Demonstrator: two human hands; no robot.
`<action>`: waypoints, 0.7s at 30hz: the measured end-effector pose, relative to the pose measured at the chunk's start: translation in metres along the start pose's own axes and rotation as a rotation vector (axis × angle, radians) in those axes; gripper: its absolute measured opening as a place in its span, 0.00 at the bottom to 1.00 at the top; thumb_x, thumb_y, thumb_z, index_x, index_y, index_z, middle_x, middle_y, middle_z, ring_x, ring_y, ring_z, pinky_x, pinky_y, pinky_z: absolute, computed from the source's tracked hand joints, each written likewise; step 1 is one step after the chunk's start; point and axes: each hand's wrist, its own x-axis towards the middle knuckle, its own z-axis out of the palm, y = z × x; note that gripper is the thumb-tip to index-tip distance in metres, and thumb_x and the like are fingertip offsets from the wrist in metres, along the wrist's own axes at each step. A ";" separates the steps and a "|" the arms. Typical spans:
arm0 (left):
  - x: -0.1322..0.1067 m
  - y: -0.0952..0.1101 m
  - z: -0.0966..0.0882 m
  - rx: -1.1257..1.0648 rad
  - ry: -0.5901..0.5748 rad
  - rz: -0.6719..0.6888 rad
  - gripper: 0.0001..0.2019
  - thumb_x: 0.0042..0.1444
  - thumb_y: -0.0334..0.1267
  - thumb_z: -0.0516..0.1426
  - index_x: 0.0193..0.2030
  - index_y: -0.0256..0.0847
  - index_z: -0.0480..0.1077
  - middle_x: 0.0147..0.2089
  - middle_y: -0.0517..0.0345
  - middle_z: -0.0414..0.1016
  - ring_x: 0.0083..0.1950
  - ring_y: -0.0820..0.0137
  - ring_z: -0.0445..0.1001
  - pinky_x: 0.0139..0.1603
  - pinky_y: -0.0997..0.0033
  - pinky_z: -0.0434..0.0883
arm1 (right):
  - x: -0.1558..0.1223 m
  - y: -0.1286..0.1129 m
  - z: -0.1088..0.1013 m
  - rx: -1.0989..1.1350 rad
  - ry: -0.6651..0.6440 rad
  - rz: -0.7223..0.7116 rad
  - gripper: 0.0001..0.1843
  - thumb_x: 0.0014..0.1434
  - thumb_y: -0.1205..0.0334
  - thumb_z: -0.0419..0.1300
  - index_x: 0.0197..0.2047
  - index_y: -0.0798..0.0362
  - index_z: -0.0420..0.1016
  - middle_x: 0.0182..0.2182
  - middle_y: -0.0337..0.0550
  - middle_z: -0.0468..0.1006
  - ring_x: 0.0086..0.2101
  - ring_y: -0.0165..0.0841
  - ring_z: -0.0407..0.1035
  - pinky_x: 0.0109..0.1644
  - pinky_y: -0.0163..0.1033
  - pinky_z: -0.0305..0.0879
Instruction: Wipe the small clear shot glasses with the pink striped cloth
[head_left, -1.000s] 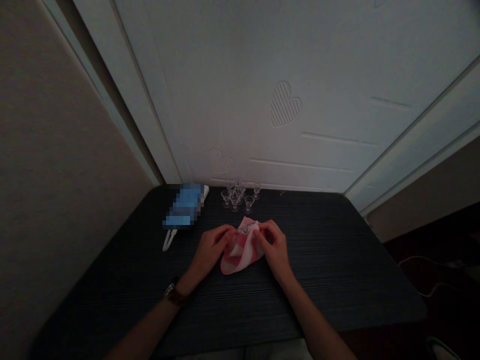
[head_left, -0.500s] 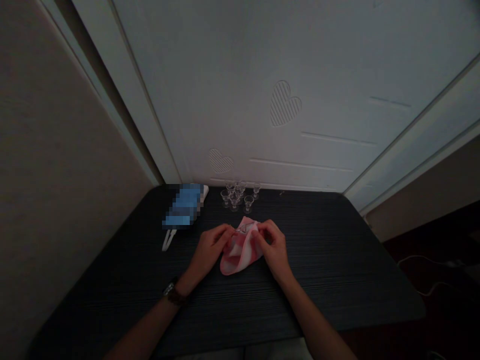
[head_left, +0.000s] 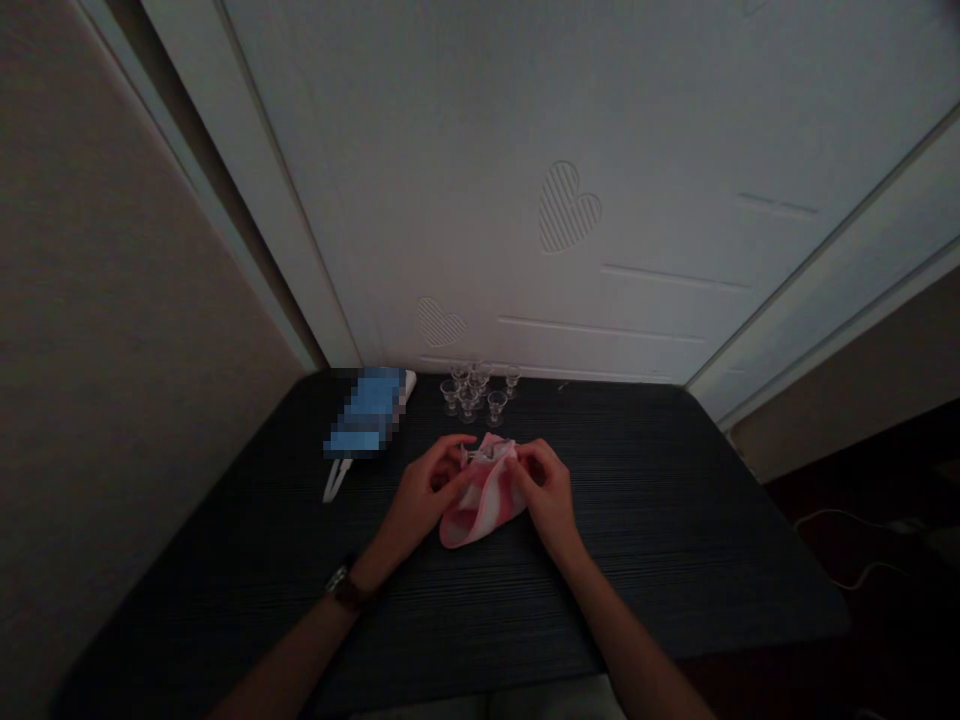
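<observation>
A small clear stemmed glass [head_left: 475, 456] lies sideways between my hands, partly wrapped in a pink and white cloth [head_left: 491, 505]. My left hand [head_left: 427, 490] has its thumb and index finger around the glass's left end, which looks like its foot. From the other side, my right hand [head_left: 550, 488] pinches the cloth around the glass's right end, and the cloth hides that part. The cloth's loose end hangs toward me, over the dark table. Several more small stemmed glasses [head_left: 496, 407] stand upright just beyond my hands.
The dark wood-grain table [head_left: 675, 520] meets a white panel [head_left: 645, 220] with carved hearts at its back. To the left lies a phone-like device [head_left: 371, 410], its screen blurred, with a white cable [head_left: 335, 482]. A tiny object [head_left: 564, 386] lies near the back edge.
My left fingers have spread wider and shifted along the glass's left end, so more of the stem and foot shows. My right hand and the cloth have barely moved.
</observation>
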 end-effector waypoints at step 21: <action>0.001 -0.003 -0.001 0.018 -0.020 -0.027 0.15 0.53 0.43 0.55 0.46 0.40 0.68 0.30 0.59 0.72 0.29 0.70 0.70 0.27 0.76 0.65 | 0.002 -0.001 0.000 0.005 0.024 0.021 0.07 0.56 0.59 0.57 0.30 0.52 0.72 0.27 0.37 0.68 0.29 0.30 0.61 0.32 0.34 0.56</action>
